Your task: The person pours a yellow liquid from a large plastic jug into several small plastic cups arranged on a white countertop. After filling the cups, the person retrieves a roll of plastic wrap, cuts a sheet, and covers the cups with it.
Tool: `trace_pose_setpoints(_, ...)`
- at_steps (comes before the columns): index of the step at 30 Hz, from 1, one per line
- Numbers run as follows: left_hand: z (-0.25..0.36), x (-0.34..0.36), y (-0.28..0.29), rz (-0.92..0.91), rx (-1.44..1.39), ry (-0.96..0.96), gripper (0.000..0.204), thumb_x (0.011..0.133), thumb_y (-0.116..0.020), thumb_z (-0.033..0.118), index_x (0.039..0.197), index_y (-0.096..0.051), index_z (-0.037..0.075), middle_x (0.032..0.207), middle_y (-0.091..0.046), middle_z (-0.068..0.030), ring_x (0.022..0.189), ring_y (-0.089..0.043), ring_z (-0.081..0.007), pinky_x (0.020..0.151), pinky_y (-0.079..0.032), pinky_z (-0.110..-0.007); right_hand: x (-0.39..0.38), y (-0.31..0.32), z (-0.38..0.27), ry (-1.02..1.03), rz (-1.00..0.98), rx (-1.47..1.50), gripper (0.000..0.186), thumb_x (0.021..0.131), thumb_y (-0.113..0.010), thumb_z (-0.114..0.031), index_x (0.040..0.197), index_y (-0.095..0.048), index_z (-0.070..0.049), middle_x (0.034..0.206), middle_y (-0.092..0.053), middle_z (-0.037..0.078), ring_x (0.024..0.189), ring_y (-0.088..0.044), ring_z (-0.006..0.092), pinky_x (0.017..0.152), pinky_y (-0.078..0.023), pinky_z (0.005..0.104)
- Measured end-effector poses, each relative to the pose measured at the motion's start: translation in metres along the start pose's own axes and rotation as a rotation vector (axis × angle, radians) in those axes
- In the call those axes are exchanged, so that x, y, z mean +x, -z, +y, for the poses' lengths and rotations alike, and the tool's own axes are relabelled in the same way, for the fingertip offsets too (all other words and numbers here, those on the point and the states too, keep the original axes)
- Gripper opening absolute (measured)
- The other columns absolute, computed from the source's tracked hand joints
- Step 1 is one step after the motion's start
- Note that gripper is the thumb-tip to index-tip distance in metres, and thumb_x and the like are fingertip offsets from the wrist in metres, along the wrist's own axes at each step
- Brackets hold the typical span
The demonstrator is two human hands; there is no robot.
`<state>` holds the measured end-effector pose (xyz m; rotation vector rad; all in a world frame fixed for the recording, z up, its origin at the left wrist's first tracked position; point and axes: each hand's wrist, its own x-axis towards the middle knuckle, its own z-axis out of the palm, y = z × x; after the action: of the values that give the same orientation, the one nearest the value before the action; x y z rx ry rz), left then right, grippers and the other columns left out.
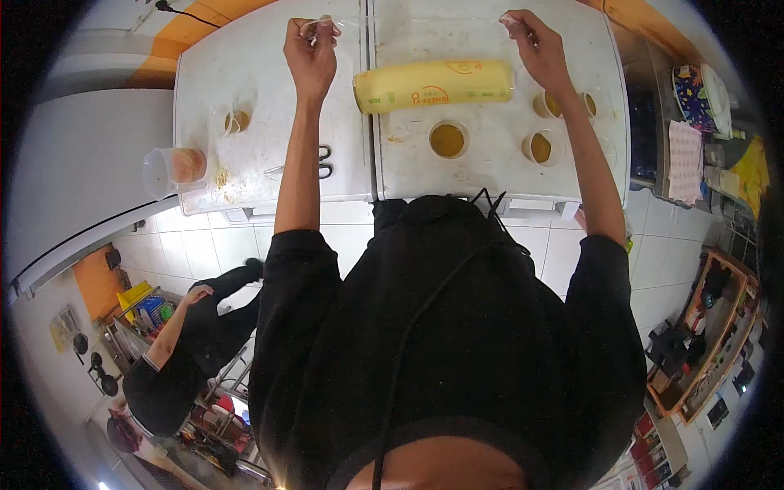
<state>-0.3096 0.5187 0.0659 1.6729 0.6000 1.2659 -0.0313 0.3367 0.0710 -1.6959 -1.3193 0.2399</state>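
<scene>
Both my arms reach out over a white table (269, 73). My left hand (312, 51) is closed in a pinch on the edge of clear cling film (408, 18), which shows only as faint shiny lines. My right hand (536, 51) pinches the film's other side, wide apart from the left. Between my forearms lies a thick cling film roll (433, 86) with a yellow printed wrapping. In front of it stands a clear cup of brownish-yellow liquid (448, 140). Similar cups (537, 148) stand by my right forearm, partly hidden by it.
Black-handled scissors (325, 162) lie beside my left forearm. Further left are another small cup (237, 122) and a clear plastic jug (173, 170) at the table edge. A seam splits the tabletop. Behind on the left, another person in black (175, 367) is by cluttered shelving.
</scene>
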Motion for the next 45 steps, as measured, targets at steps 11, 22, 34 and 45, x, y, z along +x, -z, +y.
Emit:
trace_pose_setpoints(11, 0.045, -0.038, 0.016, -0.126, -0.036, 0.086, 0.015, 0.092, -0.056, 0.011, 0.085, -0.045, 0.003, 0.079, -0.062, -0.0088, 0.073, -0.054, -0.0115, 0.071, -0.045, -0.025, -0.032, 0.023, -0.028, 0.085, -0.062, -0.055, 0.018, 0.091, -0.056, -0.013, 0.105, -0.063, -0.005, 0.086, -0.065, 0.001, 0.068, -0.053, 0.0101, 0.064, -0.045, 0.0238)
trace_pose_setpoints(22, 0.065, -0.07, 0.018, -0.189, -0.078, 0.235, 0.014, 0.086, -0.053, 0.0, 0.08, -0.042, 0.004, 0.088, -0.059, -0.0111, 0.081, -0.053, -0.0121, 0.075, -0.044, -0.026, -0.069, 0.032, -0.043, 0.088, -0.128, -0.096, 0.019, 0.089, -0.058, -0.013, 0.106, -0.063, -0.011, 0.1, -0.066, 0.002, 0.074, -0.059, 0.0144, 0.064, -0.045, 0.0261)
trace_pose_setpoints(34, 0.075, -0.113, 0.023, -0.35, -0.001, 0.219, 0.023, 0.087, -0.058, 0.008, 0.068, -0.054, -0.005, 0.092, -0.061, -0.0132, 0.084, -0.055, -0.0181, 0.076, -0.042, -0.029, -0.128, 0.027, -0.057, -0.049, -0.181, -0.146, 0.017, 0.086, -0.058, -0.008, 0.103, -0.06, -0.008, 0.104, -0.063, 0.009, 0.098, -0.057, 0.0265, 0.082, -0.044, 0.0362)
trace_pose_setpoints(45, 0.056, -0.166, 0.013, -0.613, 0.209, 0.207, 0.041, 0.075, -0.069, 0.003, 0.053, -0.034, 0.006, 0.064, -0.06, -0.0042, 0.072, -0.061, -0.0206, 0.071, -0.042, -0.032, -0.202, -0.015, -0.019, 0.124, -0.075, -0.197, 0.018, 0.075, -0.063, -0.004, 0.092, -0.057, -0.008, 0.106, -0.059, 0.008, 0.1, -0.054, 0.029, 0.087, -0.039, 0.0417)
